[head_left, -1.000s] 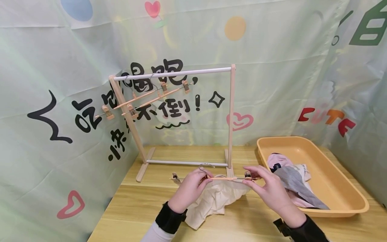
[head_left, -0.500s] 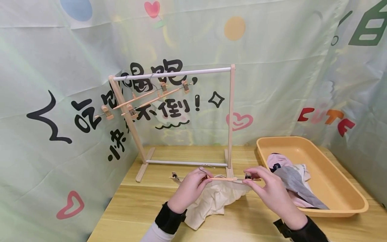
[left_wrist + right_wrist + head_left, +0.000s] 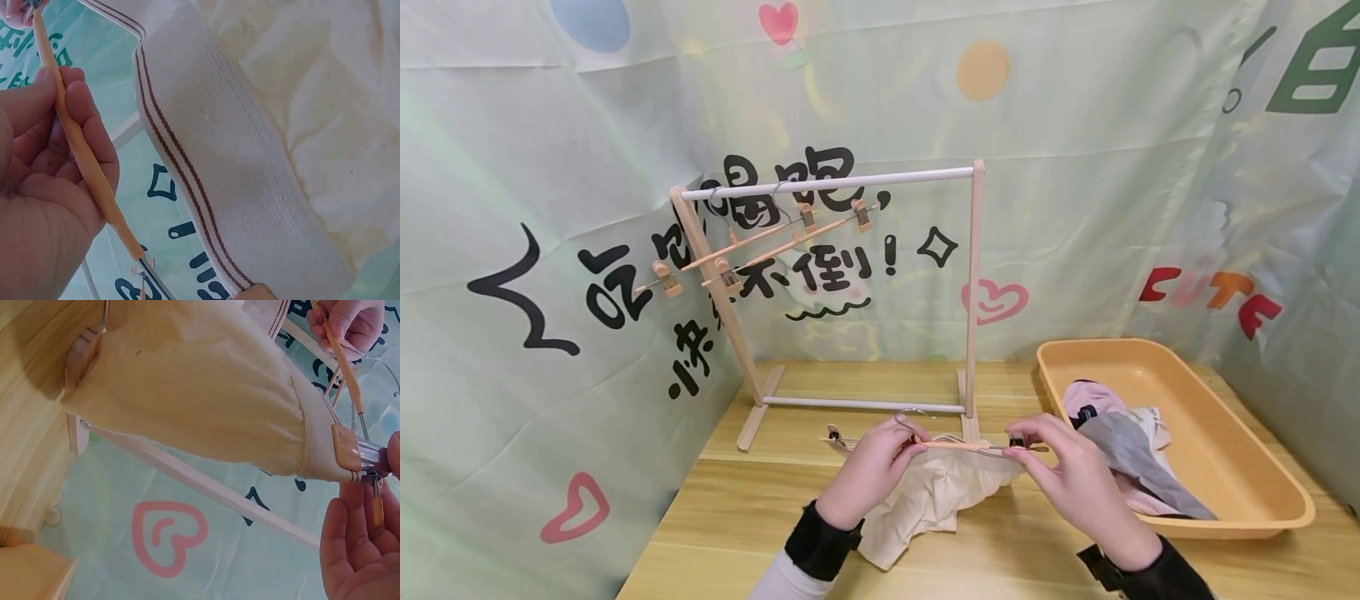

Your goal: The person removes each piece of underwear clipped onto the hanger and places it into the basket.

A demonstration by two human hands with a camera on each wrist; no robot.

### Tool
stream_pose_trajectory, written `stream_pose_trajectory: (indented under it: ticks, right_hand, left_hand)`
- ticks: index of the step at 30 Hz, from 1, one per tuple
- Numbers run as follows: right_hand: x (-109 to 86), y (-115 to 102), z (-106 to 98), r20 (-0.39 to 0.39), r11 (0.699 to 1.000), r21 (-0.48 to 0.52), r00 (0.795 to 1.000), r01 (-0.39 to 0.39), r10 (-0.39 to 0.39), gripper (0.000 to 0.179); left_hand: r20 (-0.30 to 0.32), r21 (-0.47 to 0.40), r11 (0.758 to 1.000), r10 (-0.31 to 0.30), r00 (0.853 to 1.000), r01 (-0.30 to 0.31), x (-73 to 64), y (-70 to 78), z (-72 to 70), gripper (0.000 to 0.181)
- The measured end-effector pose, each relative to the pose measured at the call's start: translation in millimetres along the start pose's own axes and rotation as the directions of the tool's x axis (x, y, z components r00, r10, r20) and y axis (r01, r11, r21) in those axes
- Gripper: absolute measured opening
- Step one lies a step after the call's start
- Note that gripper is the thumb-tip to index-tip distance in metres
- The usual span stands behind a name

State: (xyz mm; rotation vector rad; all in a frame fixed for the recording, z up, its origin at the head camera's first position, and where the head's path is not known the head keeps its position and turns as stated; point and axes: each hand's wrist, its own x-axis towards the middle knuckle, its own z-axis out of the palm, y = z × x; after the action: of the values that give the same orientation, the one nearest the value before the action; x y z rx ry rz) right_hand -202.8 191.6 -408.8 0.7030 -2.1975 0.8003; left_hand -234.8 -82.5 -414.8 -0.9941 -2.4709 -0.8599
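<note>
A clip hanger [image 3: 955,444] with a peach-coloured bar and metal hook is held level low in front of the rack. My left hand [image 3: 876,454] grips the middle of its bar, fingers wrapped round it in the left wrist view. At the right end, my right hand [image 3: 1063,454] pinches the hanger's clip [image 3: 347,448] between thumb and fingers. That clip lies over the corner of the waistband [image 3: 194,144], which has two brown stripes. The cream cloth garment [image 3: 936,492] hangs below the bar to the table. Another clip [image 3: 833,435] sits at the left end.
A wooden rack [image 3: 976,292] with a white top rail [image 3: 880,177] stands behind the hands. Two clip hangers [image 3: 797,240] hang at its left. An orange tray [image 3: 1232,467] with pink and grey clothes [image 3: 1127,454] stands at right on the wooden table [image 3: 730,517].
The right hand's fingers have shifted slightly at the clip, which has tipped a little lower. The left hand, hanger bar and garment have hardly moved.
</note>
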Motion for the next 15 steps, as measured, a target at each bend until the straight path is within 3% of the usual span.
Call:
stream_pose_trajectory:
  ticks: [15]
  right_hand:
    - [1.6, -2.1, -1.0, -0.077, 0.995, 0.021, 0.993, 0.093, -0.091, 0.034]
  left_hand:
    - [0.004, -0.02, 1.0, 0.015, 1.0, -0.015, -0.3, -1.2, 1.9, 0.016]
